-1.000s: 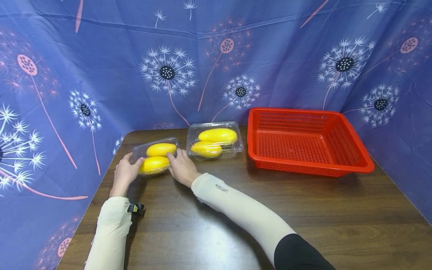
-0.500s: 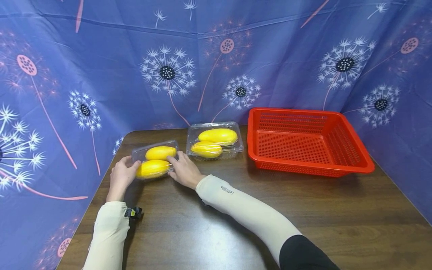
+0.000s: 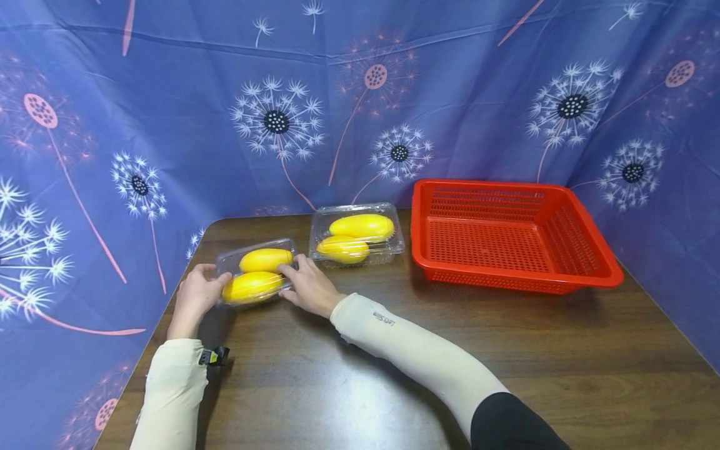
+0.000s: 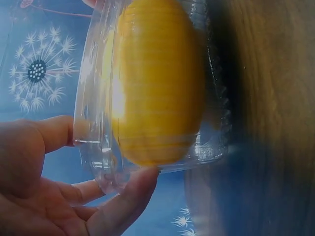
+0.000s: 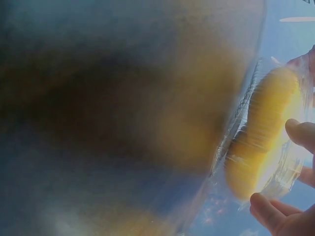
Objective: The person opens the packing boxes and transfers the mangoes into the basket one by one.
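Observation:
A clear plastic clamshell box [image 3: 281, 245] with two yellow mangoes [image 3: 253, 287] inside sits at the table's left. My left hand [image 3: 197, 292] grips its left end; in the left wrist view the thumb [image 4: 130, 196] presses the near side while fingers reach round the far side. At the box's right end, my right hand [image 3: 310, 289] holds it by the edge between thumb and fingers. In the right wrist view the mangoes [image 5: 268, 128] show blurred through the plastic. Whether the box touches the table is hard to tell.
A second clear box [image 3: 396, 245] with two yellow mangoes [image 3: 362, 227] stands against the blue dandelion-print cloth [image 3: 478, 125], right of the held one. Farther right is a red plastic basket [image 3: 517, 281]. All of it is on a brown wooden table [image 3: 450, 325].
Both hands have drawn the held box a little nearer to me and slightly left, keeping their grip. The other box and the basket stay in place.

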Demonstrator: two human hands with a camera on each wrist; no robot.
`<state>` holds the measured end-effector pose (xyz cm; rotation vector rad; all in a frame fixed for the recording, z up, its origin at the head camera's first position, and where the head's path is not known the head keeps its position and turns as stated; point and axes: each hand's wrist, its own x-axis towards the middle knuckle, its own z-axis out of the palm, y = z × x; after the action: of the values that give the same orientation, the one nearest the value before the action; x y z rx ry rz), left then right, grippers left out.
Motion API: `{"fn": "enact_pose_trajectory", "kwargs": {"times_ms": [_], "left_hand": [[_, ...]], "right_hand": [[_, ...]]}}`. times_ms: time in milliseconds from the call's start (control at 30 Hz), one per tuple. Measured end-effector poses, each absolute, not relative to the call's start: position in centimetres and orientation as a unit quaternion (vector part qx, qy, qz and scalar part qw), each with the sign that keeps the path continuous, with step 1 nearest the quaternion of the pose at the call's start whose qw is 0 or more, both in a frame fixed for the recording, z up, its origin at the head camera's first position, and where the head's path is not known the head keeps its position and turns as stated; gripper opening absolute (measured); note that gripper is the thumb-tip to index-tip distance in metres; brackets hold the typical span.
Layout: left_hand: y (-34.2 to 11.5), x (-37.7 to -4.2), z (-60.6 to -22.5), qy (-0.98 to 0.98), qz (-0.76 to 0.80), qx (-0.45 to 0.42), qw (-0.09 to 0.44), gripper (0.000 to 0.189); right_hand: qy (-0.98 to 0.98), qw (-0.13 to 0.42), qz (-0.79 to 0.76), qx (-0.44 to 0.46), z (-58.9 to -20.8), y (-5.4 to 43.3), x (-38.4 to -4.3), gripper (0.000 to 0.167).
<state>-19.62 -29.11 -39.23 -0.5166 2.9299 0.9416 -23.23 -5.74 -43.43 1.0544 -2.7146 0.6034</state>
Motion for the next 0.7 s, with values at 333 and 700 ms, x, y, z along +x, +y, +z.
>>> {"fn": "enact_pose_trajectory", "kwargs": {"times_ms": [333,700], "left_hand": [[-29.3,-18.7,-38.8,0.930,0.329,-0.158,0.038,0.068],[-29.2,-17.8,-37.7,0.932,0.338,-0.123,0.038,0.068]], "right_hand": [[-0.900,0.094,0.225,0.362,-43.3,-5.2,-22.6,0.054],[-0.886,0.142,0.239,0.372,-42.6,-4.0,-21.5,0.053]]}}
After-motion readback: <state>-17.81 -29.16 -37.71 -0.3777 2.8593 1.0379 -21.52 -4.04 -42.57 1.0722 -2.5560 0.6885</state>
